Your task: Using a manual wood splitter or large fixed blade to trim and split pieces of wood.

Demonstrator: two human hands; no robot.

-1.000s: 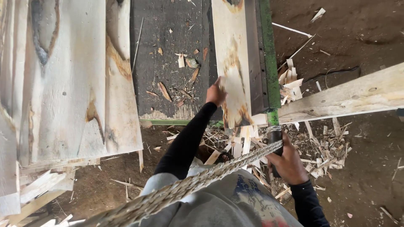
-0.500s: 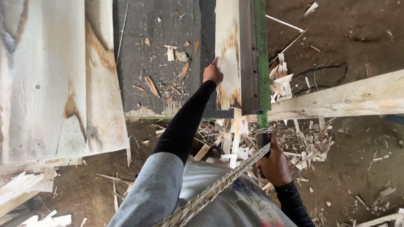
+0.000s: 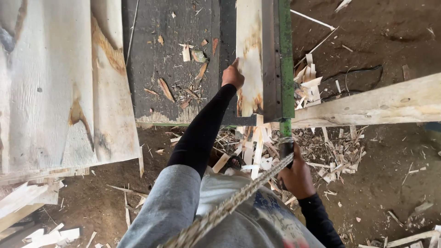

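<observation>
Head view shows us mid-cut: our left hand presses flat on the veneer strip while our right hand stays wrapped around the green lever; next needs a firm pull

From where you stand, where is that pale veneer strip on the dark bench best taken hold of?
Take the veneer strip at its near left edge, where the left hand touches it. It lies flat, its right side runs against the green blade arm, and its near end overhangs the dark bench.

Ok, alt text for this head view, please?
Seen from above, a person's left hand presses a pale veneer strip on a dark bench, while the right hand grips the green cutter lever's handle. Wood scraps litter the dirt floor.
</observation>
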